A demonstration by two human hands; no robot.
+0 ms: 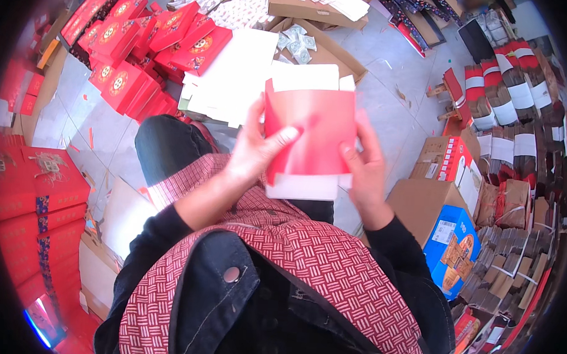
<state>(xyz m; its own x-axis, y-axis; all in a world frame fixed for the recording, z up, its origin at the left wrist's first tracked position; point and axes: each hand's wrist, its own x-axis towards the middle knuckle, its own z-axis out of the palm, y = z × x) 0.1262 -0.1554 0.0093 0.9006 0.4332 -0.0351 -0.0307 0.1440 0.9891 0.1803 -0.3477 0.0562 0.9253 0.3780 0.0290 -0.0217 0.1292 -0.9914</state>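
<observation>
Between my hands is a red cardboard sleeve [320, 137], held up in front of my lap and slightly blurred. White card [302, 188] sticks out below its lower edge, and more white card shows above its top. My left hand [256, 147] grips the left side, thumb lying across the red face. On the opposite side my right hand [366, 168] holds the edge, its thumb on the front and fingers up along the side. Just beyond the sleeve lies a stack of white sheets [237, 67].
Red printed boxes [120, 87] are heaped at the far left, with taller red stacks [59, 180] nearer. An open carton [339, 56] holds small clear packets. Bundled cardboard [519, 149] and a blue box [451, 247] line the right. Scraps litter the tiled floor [389, 74].
</observation>
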